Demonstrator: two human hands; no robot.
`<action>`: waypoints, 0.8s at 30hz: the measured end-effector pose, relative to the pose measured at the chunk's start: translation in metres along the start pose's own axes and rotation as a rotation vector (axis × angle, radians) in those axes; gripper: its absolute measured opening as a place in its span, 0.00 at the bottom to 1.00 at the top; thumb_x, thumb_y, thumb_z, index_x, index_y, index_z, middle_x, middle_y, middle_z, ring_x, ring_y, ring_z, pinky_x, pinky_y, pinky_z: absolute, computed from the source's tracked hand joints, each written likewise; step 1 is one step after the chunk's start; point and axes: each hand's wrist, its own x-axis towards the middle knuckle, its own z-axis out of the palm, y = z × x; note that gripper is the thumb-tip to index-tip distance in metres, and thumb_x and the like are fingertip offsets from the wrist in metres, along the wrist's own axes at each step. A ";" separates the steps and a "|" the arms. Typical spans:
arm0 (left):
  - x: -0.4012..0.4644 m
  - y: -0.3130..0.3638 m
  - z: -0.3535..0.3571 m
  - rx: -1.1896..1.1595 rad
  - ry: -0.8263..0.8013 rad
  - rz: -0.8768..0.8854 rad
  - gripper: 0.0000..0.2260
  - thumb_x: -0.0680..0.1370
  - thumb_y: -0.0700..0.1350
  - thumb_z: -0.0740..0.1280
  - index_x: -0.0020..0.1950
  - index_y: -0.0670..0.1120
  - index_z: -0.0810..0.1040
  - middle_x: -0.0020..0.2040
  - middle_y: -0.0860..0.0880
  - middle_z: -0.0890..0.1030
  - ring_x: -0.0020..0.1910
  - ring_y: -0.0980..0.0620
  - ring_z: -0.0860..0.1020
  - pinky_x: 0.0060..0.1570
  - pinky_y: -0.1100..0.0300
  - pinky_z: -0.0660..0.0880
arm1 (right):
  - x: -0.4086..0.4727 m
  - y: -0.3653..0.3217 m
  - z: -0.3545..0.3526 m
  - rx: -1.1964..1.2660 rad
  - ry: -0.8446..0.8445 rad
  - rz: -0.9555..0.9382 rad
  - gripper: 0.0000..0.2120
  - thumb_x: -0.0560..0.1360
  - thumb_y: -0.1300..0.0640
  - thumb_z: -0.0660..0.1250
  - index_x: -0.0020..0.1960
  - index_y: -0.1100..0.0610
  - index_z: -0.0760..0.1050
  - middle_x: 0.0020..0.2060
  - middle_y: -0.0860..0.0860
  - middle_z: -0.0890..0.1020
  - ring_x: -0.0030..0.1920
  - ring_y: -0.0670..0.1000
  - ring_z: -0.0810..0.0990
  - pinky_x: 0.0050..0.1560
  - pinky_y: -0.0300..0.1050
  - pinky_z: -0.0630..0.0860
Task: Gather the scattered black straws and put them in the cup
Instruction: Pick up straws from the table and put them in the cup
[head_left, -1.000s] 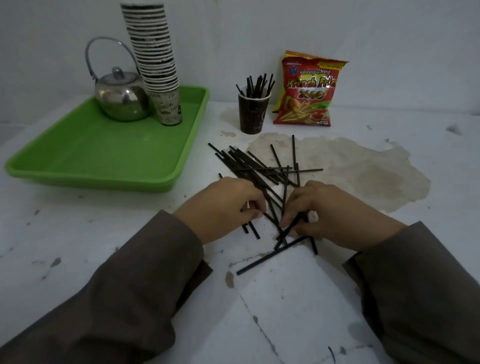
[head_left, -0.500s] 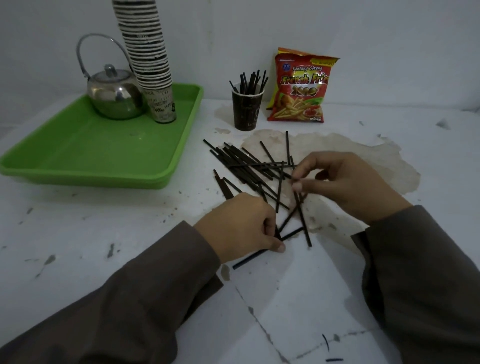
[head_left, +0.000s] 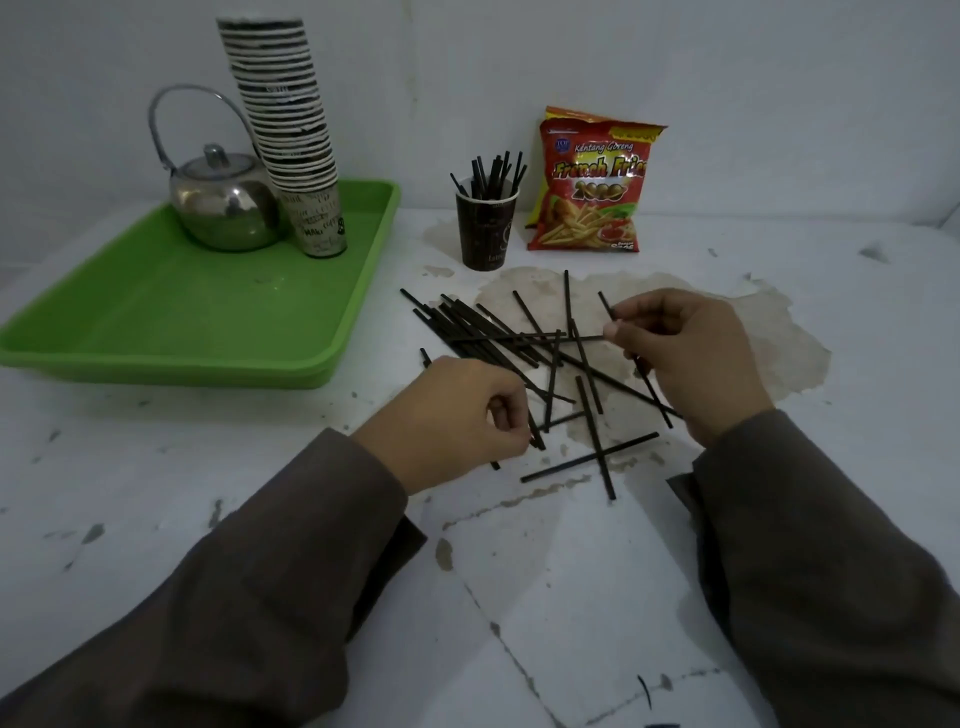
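Right hand: my right hand (head_left: 691, 358) pinches a thin straw (head_left: 655, 392) between thumb and fingers (head_left: 621, 312); its top end shows at 11 o'clock of the knuckles, its lower end comes out at 6 o'clock under the palm.
Left hand: my left hand (head_left: 457, 415) is curled, the fingertips pinch the near ends of one or two straws at its 3 o'clock; how many I cannot tell.
Loose straws: the pile (head_left: 498, 338) lies on the surface (head_left: 156, 467) between my two hands and beyond them, most with long axis from 10 to 4 o'clock; two crossed straws (head_left: 597, 457) lie nearest to me.
Cup: the dark cup (head_left: 485, 228) stands upright at 12 o'clock of the pile, already holding some straws, just left of the snack bag (head_left: 592, 187).
Nearer hand: I judge the right hand is nearer to the cup.
Coming move: I think the held straw must be turned upright, then carried toward 11 o'clock to the cup's mouth.
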 end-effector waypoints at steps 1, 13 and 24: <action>0.003 0.000 0.000 -0.029 0.051 -0.017 0.02 0.69 0.43 0.69 0.37 0.49 0.79 0.32 0.55 0.78 0.30 0.67 0.73 0.31 0.78 0.67 | 0.003 0.003 0.005 -0.070 0.013 0.033 0.05 0.68 0.59 0.73 0.43 0.54 0.80 0.33 0.51 0.81 0.32 0.47 0.77 0.34 0.39 0.75; 0.012 -0.008 -0.009 -0.068 0.068 -0.190 0.08 0.71 0.42 0.68 0.49 0.51 0.79 0.34 0.52 0.79 0.30 0.60 0.74 0.30 0.77 0.67 | 0.022 -0.003 0.036 -0.521 -0.103 0.207 0.13 0.69 0.56 0.72 0.47 0.65 0.81 0.46 0.60 0.83 0.47 0.56 0.81 0.50 0.48 0.78; 0.000 -0.024 -0.049 -0.332 -0.027 -0.208 0.04 0.72 0.42 0.69 0.41 0.51 0.81 0.32 0.53 0.83 0.33 0.61 0.78 0.38 0.69 0.74 | 0.013 0.000 0.019 -0.238 -0.032 0.184 0.06 0.69 0.58 0.70 0.34 0.57 0.80 0.33 0.52 0.81 0.30 0.44 0.74 0.31 0.36 0.69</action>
